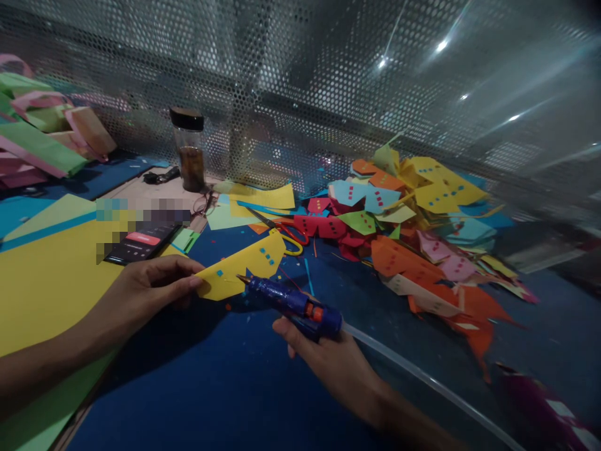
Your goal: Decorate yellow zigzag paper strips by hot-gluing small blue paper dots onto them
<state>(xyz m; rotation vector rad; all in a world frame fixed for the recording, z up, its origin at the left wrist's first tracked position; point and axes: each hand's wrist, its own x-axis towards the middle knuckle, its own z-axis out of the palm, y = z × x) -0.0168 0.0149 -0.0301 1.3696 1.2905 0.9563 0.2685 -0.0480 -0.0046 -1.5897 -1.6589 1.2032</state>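
My left hand (162, 283) pinches the left end of a yellow paper cutout (225, 285), which has small blue squares stuck on it and a notch in its lower edge. In my right hand (323, 360) is a dark blue hot glue gun (286, 300), gripped from below. Its nozzle points left, and the tip is at the cutout's face near the notch; I cannot tell whether it touches. A long translucent glue stick (422, 373) runs out of the gun's rear toward the lower right.
Folded colored paper cutouts (436, 188) pile up at the right. Scissors (293, 241) lie behind the held cutout. A phone (145, 241), yellow sheets (42, 282) and a lidded jar (190, 150) are at left. A perforated metal panel (263, 81) stands behind; a purple object (544, 407) lies lower right.
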